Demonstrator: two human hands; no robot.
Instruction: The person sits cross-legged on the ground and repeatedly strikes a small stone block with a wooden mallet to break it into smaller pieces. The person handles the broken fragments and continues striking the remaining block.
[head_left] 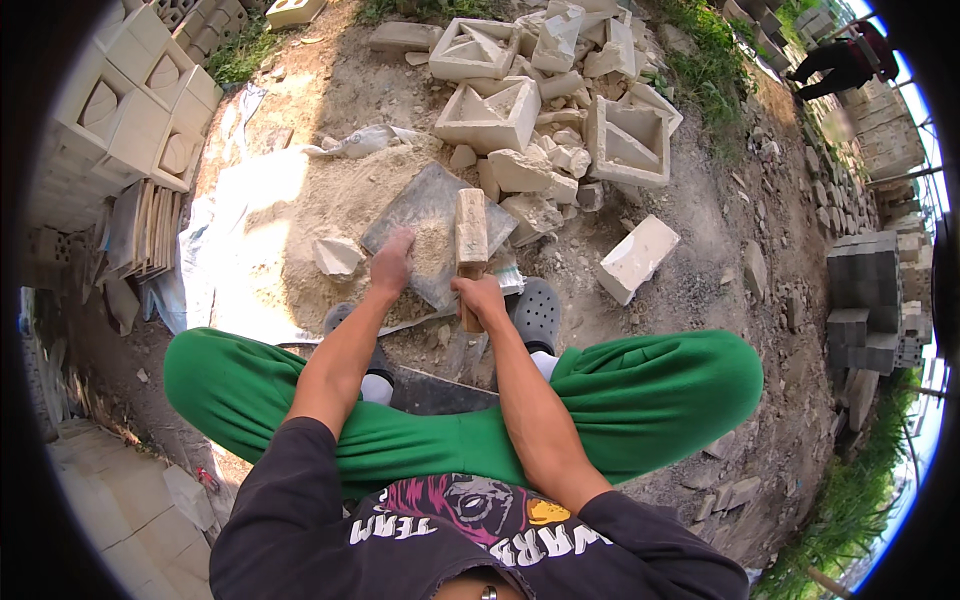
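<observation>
Broken block pieces [535, 185] crowd the far and right edges of the grey slab [420, 215], while the sand pile [320, 205] to its left lies open.

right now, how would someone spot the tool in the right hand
Start at the grey flat slab on the sand pile ahead of the green-trousered knees. Over its right edge the right hand grips a wooden mallet. It alone is long, tan and handled; its neighbours are pale broken blocks.

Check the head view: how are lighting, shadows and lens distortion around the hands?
Head view: hard sunlight blows out the pale sand heap left of the left hand; the right hand on the wooden mallet is evenly lit over the grey flat slab; fisheye bends the rim, black corners vignette.
</observation>
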